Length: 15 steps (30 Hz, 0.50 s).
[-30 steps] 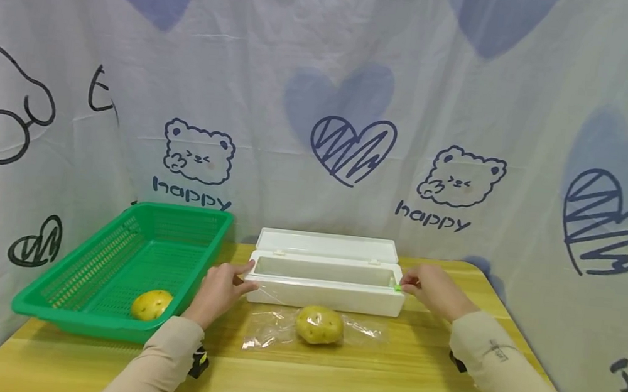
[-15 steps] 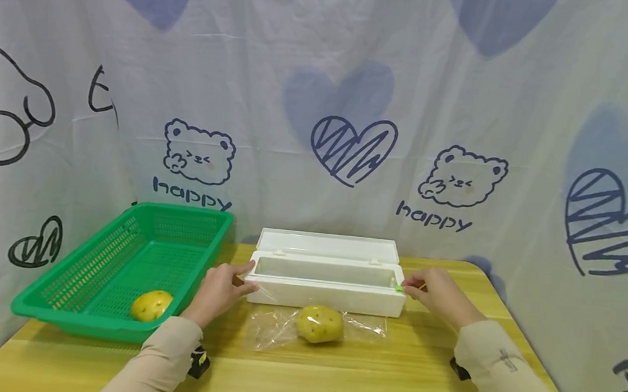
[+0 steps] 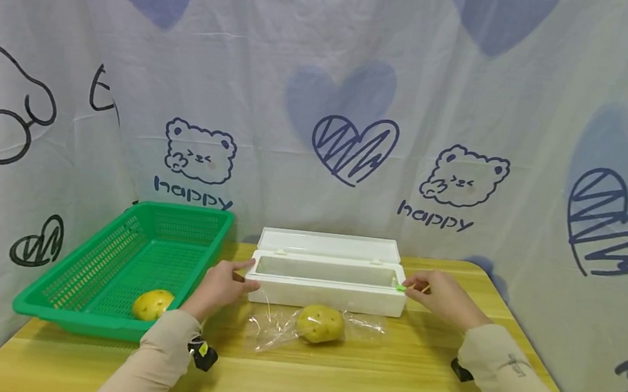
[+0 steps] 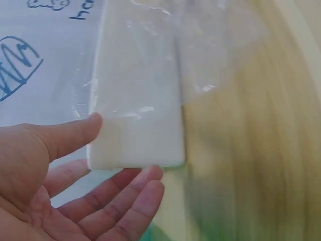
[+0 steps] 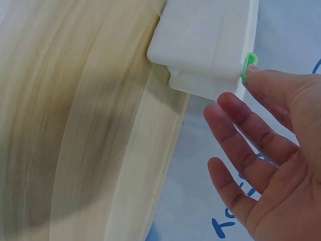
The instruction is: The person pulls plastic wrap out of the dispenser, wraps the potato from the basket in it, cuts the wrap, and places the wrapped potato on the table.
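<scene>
A white cling film dispenser (image 3: 327, 297) lies across the table, its lid (image 3: 329, 245) tipped back. Clear film (image 3: 272, 331) comes down from its front onto the table, and a potato (image 3: 320, 324) sits on or within that film; which one I cannot tell. My left hand (image 3: 222, 288) grips the dispenser's left end between thumb and fingers. At the right end, my right hand (image 3: 440, 296) pinches a small green slide cutter (image 5: 249, 67) with thumb and a fingertip, the other fingers spread loosely below. The potato is outside both wrist views.
On the left stands a green plastic basket (image 3: 216, 250) with another potato (image 3: 153, 305) inside it. A printed cloth (image 3: 271, 173) hangs behind the wooden table (image 3: 341, 388), whose right edge runs beyond my right hand.
My right wrist has shifted slightly to the right while still pinching the green cutter. The film's left corner has lifted and crumpled a little. My left hand stays at the dispenser's end.
</scene>
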{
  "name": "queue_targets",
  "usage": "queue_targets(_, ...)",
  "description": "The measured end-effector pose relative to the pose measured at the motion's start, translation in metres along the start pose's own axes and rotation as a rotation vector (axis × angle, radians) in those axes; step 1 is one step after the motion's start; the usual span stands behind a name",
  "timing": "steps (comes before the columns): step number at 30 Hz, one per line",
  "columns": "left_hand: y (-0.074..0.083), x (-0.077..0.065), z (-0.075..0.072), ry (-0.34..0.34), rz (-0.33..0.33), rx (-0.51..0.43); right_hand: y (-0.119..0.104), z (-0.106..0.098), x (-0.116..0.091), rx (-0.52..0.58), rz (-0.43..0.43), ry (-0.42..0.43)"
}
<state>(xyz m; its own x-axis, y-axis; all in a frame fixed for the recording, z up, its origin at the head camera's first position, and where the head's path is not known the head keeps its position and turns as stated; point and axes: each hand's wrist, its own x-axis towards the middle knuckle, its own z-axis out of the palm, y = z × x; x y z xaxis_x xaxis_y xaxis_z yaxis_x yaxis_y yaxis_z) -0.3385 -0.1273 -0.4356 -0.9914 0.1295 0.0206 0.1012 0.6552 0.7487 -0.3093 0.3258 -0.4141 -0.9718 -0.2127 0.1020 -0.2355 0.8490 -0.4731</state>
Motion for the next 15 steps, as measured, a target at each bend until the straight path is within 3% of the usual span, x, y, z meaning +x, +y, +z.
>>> queue_targets(5, 0.004, 0.000, -0.004, -0.025, -0.023, -0.018, -0.001, -0.002, -0.003, -0.016, 0.015, -0.013)
queue_targets(10, 0.004, 0.002, -0.004, -0.020, -0.023, -0.029, -0.013, -0.004, -0.008, -0.108, 0.015, 0.016)
queue_targets(15, 0.004, 0.002, -0.004, -0.004, -0.026, -0.031, -0.044, 0.009, -0.013, -0.184, -0.107, 0.076)
